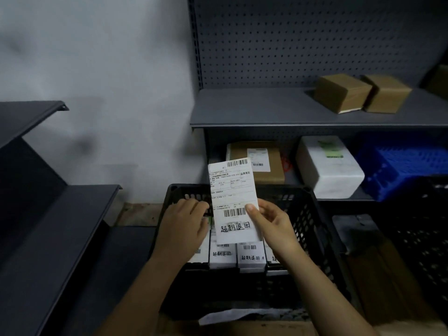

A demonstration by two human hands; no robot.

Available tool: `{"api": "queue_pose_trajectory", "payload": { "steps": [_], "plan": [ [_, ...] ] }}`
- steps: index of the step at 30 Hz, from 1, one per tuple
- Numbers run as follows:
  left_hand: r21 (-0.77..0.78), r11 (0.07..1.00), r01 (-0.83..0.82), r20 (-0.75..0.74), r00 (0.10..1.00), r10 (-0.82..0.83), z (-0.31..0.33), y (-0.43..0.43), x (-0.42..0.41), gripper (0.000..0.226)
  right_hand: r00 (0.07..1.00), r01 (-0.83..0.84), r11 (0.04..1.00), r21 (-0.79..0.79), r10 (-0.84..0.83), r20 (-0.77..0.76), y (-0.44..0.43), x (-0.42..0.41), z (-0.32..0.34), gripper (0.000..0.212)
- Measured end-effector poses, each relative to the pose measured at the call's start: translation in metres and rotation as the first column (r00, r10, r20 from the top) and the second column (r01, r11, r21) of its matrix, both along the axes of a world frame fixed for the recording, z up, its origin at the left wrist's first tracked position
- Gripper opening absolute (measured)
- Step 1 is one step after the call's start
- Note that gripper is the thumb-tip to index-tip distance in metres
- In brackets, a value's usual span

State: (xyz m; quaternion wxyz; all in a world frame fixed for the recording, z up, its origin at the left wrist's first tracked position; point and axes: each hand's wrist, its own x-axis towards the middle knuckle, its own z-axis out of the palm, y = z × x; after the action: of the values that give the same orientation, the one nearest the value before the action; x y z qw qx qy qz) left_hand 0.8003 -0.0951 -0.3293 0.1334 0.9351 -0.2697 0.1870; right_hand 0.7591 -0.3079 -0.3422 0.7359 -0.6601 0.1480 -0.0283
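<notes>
a white labelled parcel point(234, 202) is pinched upright by the right hand point(271, 224) just above the black crate point(312, 214). the left hand point(184, 226) is laid over the stacked parcels point(251, 257) inside; its grip cannot be told.

Labelled boxes point(236, 257) stand in the crate point(312, 214) before the shelf point(266, 110) bearing two cartons point(361, 93).

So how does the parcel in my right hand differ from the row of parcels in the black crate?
The held parcel is lifted over the black crate, pinched by the right hand; the row of parcels stands packed inside it. The held parcel shows its whole label, both barcodes; the row of parcels shows only the near ends of theirs. Shared: white labels, a barcode and the same handwritten black characters.
</notes>
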Motion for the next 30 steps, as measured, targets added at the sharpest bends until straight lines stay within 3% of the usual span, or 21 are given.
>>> {"api": "queue_pose_trajectory", "payload": {
  "steps": [8, 11, 16, 21, 30],
  "plan": [
    [-0.014, 0.999, 0.039, -0.302, 0.953, -0.042, -0.088, 0.002, 0.048, 0.021, 0.962, 0.031, 0.997, -0.073, -0.050, -0.270, 0.001, 0.044, -0.078, 0.024],
    [-0.111, 0.993, -0.041, -0.504, 0.863, -0.021, -0.120, -0.002, 0.050, 0.018, 0.916, -0.011, 0.995, -0.096, -0.029, -0.401, 0.006, 0.053, -0.114, 0.026],
    [-0.243, 0.927, -0.286, -0.784, 0.621, -0.014, -0.178, -0.008, 0.050, 0.030, 0.829, 0.027, 0.992, -0.125, -0.092, -0.552, 0.020, 0.066, -0.158, 0.047],
    [-0.195, 0.920, -0.340, -0.834, 0.551, 0.026, -0.215, -0.012, 0.050, 0.040, 0.788, -0.076, 0.958, -0.275, -0.111, -0.605, 0.029, 0.081, -0.203, 0.044],
    [-0.240, 0.930, -0.277, -0.822, 0.567, -0.044, -0.241, -0.010, 0.058, 0.050, 0.849, -0.163, 0.844, -0.511, -0.144, -0.508, 0.040, 0.091, -0.241, 0.028]
  ]
}}
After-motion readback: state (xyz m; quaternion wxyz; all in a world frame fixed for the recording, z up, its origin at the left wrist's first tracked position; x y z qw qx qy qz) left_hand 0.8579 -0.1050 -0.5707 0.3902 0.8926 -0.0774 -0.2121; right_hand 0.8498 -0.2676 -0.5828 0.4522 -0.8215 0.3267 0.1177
